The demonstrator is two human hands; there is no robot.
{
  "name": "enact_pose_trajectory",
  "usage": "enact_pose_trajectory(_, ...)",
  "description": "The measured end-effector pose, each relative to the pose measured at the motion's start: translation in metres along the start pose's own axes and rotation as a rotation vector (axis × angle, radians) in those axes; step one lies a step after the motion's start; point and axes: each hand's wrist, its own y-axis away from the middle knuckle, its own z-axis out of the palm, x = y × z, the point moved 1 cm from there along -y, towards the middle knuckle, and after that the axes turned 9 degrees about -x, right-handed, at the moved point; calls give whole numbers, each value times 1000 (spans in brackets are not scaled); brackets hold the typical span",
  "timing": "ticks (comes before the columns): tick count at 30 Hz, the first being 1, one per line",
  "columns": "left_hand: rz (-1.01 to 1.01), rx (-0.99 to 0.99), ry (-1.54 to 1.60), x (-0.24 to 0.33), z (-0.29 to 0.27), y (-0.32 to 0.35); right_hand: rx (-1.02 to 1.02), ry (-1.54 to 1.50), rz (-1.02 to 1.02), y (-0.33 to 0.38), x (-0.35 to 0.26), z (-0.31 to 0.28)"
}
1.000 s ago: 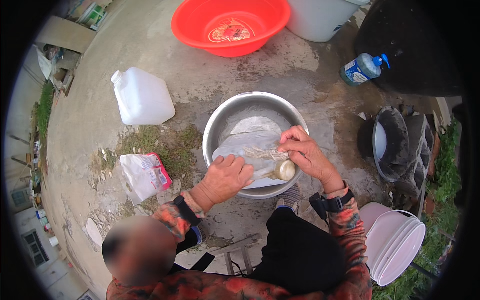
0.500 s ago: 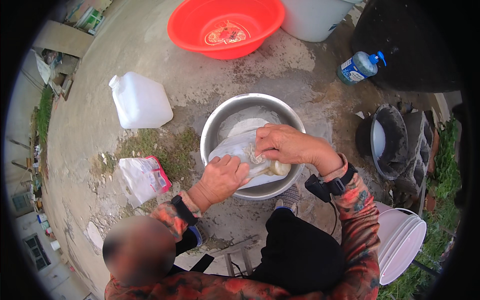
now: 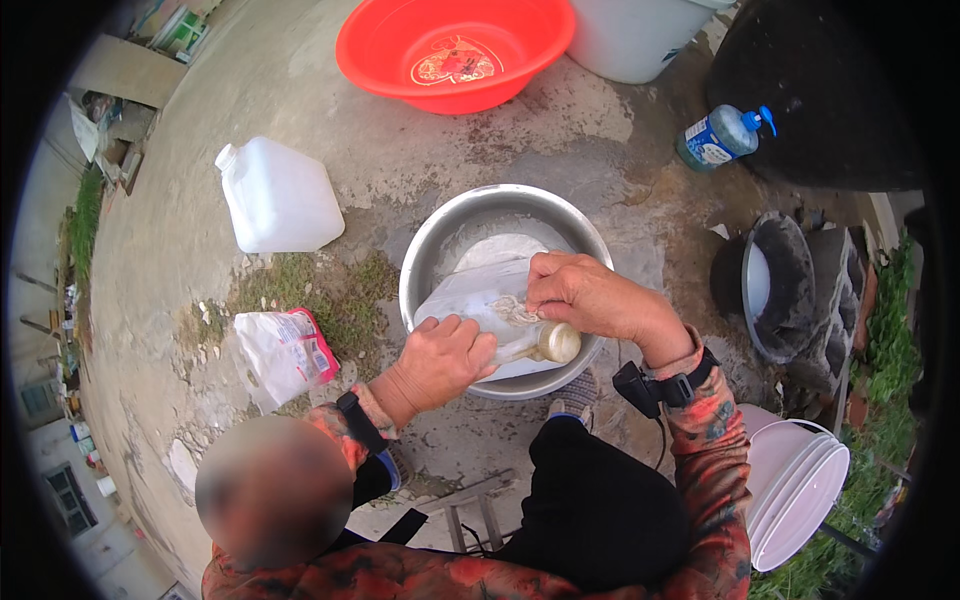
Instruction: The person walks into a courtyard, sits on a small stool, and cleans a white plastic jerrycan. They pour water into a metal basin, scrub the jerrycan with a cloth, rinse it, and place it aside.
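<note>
A translucent white plastic jug (image 3: 455, 298) lies tilted in a round metal basin (image 3: 424, 238), its yellowish cap (image 3: 560, 343) toward the right. My left hand (image 3: 445, 362) is closed round the jug's near side, by what seems to be its handle; the fingers partly cover it. With the fingertips of my right hand (image 3: 588, 293) I pinch a pale, stringy scrubbing wad (image 3: 512, 309) against the jug's upper side, close to the cap. Whitish liquid (image 3: 500, 248) shows in the basin beyond the jug.
Beyond the basin stands a red tub (image 3: 455, 95), with a white bucket (image 3: 635, 40) beside it. Another white jug (image 3: 280, 200) and a pink-and-white bag (image 3: 285, 355) are at left. A blue pump bottle (image 3: 718, 138), a black bucket (image 3: 775, 290) and pink buckets (image 3: 795, 490) line the right.
My right hand has shifted slightly right along the jug, and the wad looks more spread out. The cap now shows more fully. My left hand keeps its hold.
</note>
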Motion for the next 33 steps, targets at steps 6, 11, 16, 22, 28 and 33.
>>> enact_pose_trajectory(6, -104, 19, 32, -2, -2, -6, 27, -52, 52, -22, 22, -15)
enact_pose_trajectory(11, -34, -15, 28, -3, -3, -2, 166, -105, 136, -19, 23, -15)
enact_pose_trajectory(16, -2, -32, 20, -8, -6, 4, 77, -8, -79, -21, 16, 0)
enact_pose_trajectory(22, 40, -103, -26, -24, -19, 15, 13, -188, 150, -20, 31, 12)
enact_pose_trajectory(28, -202, 1, -151, -30, -26, 35, 180, -309, -37, -13, 6, 42)
enact_pose_trajectory(33, -253, -9, -67, -22, -18, 40, 237, -82, -193, -50, -12, 51)
